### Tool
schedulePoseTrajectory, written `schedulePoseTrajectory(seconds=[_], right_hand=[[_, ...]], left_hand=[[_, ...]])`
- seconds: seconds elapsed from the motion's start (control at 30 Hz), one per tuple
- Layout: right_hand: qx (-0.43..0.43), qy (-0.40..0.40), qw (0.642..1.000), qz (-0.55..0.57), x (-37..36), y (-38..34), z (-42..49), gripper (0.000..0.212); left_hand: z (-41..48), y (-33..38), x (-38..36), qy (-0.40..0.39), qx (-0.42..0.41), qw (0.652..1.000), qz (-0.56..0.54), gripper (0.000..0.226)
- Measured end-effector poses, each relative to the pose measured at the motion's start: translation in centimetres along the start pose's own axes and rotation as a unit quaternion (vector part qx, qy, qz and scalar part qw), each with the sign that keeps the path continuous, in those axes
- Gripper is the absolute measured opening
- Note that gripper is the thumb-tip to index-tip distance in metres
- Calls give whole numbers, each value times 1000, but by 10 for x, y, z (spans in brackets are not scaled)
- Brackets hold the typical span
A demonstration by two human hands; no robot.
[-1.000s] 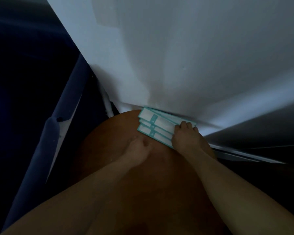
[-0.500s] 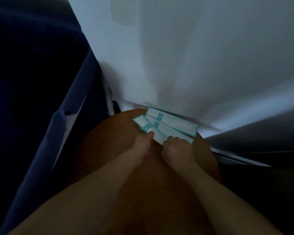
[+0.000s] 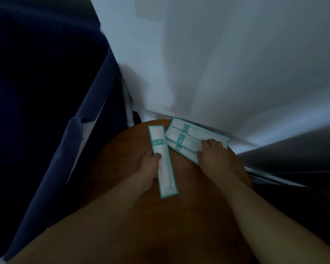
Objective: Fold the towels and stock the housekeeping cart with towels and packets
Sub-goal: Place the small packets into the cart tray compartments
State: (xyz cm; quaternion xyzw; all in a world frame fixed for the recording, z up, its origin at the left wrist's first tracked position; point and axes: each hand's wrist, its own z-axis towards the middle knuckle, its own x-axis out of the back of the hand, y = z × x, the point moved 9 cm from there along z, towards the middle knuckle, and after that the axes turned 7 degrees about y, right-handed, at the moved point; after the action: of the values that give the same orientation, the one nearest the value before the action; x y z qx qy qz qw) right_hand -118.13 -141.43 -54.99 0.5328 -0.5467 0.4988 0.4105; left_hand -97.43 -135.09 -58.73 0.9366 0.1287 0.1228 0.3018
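Observation:
Long white packets with teal borders lie on a round brown table (image 3: 208, 187) against a white wall. My left hand (image 3: 148, 165) pinches one packet (image 3: 163, 162) at its middle; the packet points away from me, apart from the others. My right hand (image 3: 211, 155) rests on the near end of a fanned stack of three packets (image 3: 187, 139) at the table's far edge, fingers curled over them. No towels or cart show in this view.
A white wall (image 3: 217, 63) rises right behind the table. Dark blue fabric (image 3: 55, 130) hangs along the left side. A grey metal-edged surface (image 3: 293, 159) lies at the right. The scene is dim.
My left hand has drawn one packet out of the stack and turned it toward me. My right hand stays on the remaining packets, shifted slightly right.

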Motion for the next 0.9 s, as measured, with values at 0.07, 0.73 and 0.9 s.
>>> schedulePoseTrajectory(seconds=[0.07, 0.73, 0.9], right_hand=[[0, -28, 999, -29, -10, 6, 7, 39], [-57, -151, 982, 98, -24, 9, 22, 43], [-65, -149, 970, 179, -3, -9, -5, 44]], left_hand=[[-2, -1, 4, 2, -9, 1000, 15, 14], [-42, -15, 41, 18, -21, 999, -21, 15], [-74, 5, 55, 16, -31, 999, -39, 22]])
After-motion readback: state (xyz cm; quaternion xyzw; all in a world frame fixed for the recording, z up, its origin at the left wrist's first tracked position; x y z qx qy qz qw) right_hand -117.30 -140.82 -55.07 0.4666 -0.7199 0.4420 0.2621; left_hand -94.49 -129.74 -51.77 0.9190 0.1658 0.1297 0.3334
